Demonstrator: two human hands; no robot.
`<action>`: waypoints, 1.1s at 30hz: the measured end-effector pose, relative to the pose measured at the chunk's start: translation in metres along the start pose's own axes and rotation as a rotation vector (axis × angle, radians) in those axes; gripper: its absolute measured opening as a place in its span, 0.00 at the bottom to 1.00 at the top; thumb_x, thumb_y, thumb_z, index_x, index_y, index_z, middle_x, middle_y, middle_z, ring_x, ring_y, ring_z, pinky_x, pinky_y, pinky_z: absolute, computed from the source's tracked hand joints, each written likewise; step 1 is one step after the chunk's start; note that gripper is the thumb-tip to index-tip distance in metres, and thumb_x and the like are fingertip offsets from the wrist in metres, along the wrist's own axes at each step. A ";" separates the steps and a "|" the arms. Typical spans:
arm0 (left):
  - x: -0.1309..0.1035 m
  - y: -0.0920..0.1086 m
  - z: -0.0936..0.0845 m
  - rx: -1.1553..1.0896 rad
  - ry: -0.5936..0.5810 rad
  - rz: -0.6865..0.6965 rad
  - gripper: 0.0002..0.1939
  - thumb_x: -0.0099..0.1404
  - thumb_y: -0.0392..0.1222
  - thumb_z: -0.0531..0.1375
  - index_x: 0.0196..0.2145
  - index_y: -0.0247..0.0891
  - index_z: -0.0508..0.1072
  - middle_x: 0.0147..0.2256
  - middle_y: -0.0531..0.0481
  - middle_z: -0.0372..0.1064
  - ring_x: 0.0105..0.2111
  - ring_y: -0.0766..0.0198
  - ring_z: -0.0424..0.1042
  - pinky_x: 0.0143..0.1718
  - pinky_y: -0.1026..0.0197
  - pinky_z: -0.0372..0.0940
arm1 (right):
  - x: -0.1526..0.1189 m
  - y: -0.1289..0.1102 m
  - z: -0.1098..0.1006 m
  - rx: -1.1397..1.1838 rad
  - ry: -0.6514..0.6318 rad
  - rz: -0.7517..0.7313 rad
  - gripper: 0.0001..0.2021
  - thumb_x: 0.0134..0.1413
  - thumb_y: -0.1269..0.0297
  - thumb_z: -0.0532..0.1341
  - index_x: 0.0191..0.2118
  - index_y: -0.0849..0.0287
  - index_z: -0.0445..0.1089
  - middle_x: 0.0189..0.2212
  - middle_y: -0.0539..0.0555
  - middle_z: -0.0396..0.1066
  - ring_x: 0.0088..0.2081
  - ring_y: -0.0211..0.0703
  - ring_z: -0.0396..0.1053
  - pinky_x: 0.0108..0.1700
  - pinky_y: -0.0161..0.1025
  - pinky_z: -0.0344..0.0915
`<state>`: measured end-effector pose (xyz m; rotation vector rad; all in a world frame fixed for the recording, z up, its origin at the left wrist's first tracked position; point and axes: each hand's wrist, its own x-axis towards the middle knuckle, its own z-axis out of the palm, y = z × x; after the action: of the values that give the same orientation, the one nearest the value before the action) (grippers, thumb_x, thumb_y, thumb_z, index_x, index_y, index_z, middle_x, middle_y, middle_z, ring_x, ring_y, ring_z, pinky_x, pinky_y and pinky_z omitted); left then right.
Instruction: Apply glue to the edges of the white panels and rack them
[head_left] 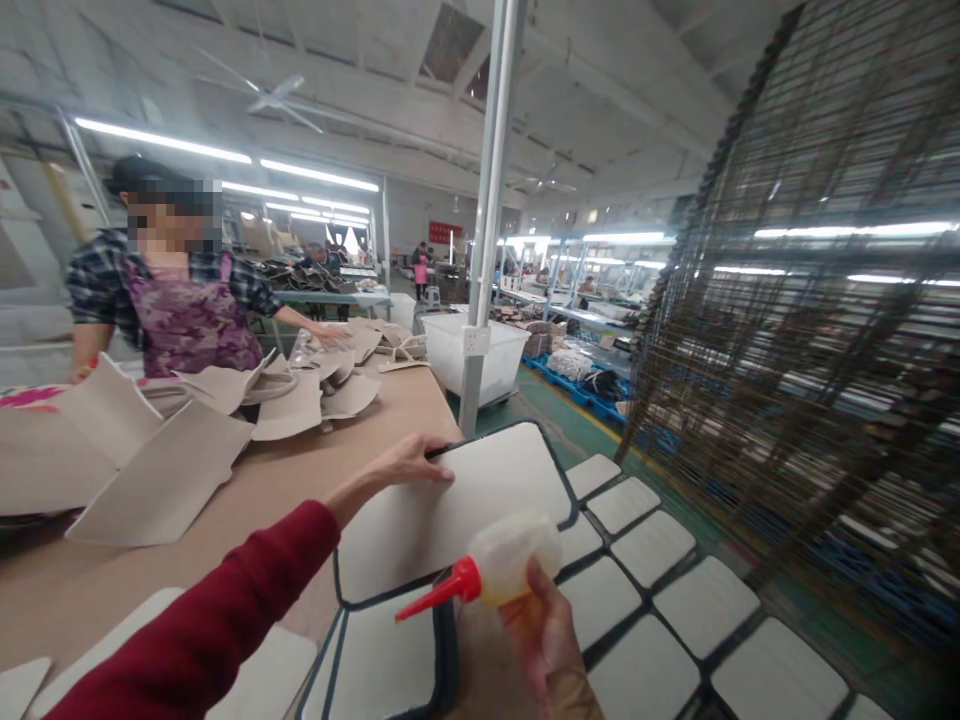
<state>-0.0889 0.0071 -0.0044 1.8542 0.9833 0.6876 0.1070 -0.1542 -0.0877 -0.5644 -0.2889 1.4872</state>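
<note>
My left hand is closed on the upper edge of a cream panel with a dark border, thumb on its face. The panel is tilted above the table. In my right hand is a translucent squeeze bottle with a red pointed nozzle, which points left and down. Yellowish liquid shows in the bottle. Below the raised panel lies a stack of similar dark-edged panels. My right fingers are partly hidden behind the bottle.
Cream pieces are heaped across the brown table, where a co-worker in a patterned apron stands. On the right, cream panels lie in rows beside a tall wire rack. A metal post and a white bin stand beyond.
</note>
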 end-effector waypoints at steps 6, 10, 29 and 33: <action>-0.024 0.006 -0.016 -0.050 -0.083 -0.066 0.11 0.46 0.43 0.69 0.29 0.37 0.79 0.27 0.53 0.74 0.29 0.59 0.69 0.28 0.65 0.60 | -0.016 -0.058 -0.022 -0.139 0.151 -0.206 0.19 0.35 0.53 0.74 0.33 0.58 0.76 0.33 0.58 0.78 0.37 0.53 0.76 0.45 0.51 0.72; -0.044 0.025 -0.024 -0.119 -0.177 -0.131 0.10 0.46 0.40 0.69 0.29 0.37 0.80 0.28 0.50 0.76 0.28 0.58 0.71 0.28 0.65 0.62 | -0.012 -0.129 0.009 -0.245 0.194 -0.621 0.24 0.25 0.55 0.75 0.35 0.55 0.76 0.34 0.54 0.77 0.42 0.53 0.74 0.53 0.54 0.66; -0.077 0.068 -0.033 -0.309 -0.276 -0.354 0.20 0.42 0.27 0.69 0.37 0.38 0.81 0.32 0.46 0.78 0.34 0.46 0.76 0.35 0.55 0.71 | -0.004 -0.193 0.043 -0.533 -0.150 -0.673 0.25 0.22 0.60 0.76 0.35 0.54 0.74 0.29 0.53 0.75 0.33 0.50 0.72 0.44 0.58 0.70; -0.076 0.070 -0.034 -0.172 -0.448 -0.261 0.20 0.48 0.37 0.69 0.42 0.37 0.79 0.39 0.47 0.78 0.40 0.50 0.76 0.41 0.59 0.70 | -0.005 -0.199 0.034 -0.591 -0.268 -0.638 0.20 0.29 0.60 0.75 0.35 0.51 0.75 0.30 0.51 0.76 0.33 0.50 0.74 0.48 0.55 0.70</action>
<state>-0.1309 -0.0614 0.0688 1.5951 0.8197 0.1787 0.2589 -0.1504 0.0454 -0.6549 -1.0388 0.8362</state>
